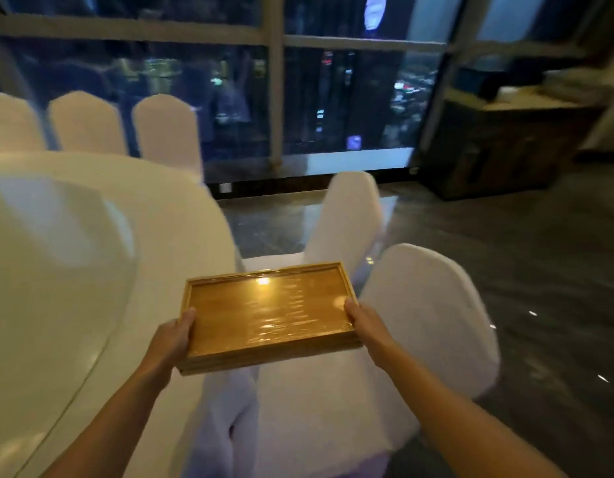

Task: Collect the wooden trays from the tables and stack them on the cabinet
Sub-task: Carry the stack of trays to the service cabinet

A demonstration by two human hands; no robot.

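A small stack of wooden trays [267,312] is held level in front of me, above a white-covered chair seat. The top tray is rectangular, light wood, with shiny plastic film over its inside. My left hand [176,334] grips the stack's left short edge, thumb on the rim. On the right short edge my right hand [362,320] holds the same stack. A dark wooden cabinet [498,146] stands far off at the right, by the window, with some blurred items on its light top.
A round table [57,270] with a white cloth and a glass turntable fills the left. White-covered chairs [426,322] stand right below and beside me, more behind the table. Dark glossy floor [539,270] stretches right toward the cabinet. Tall windows [333,98] run along the back.
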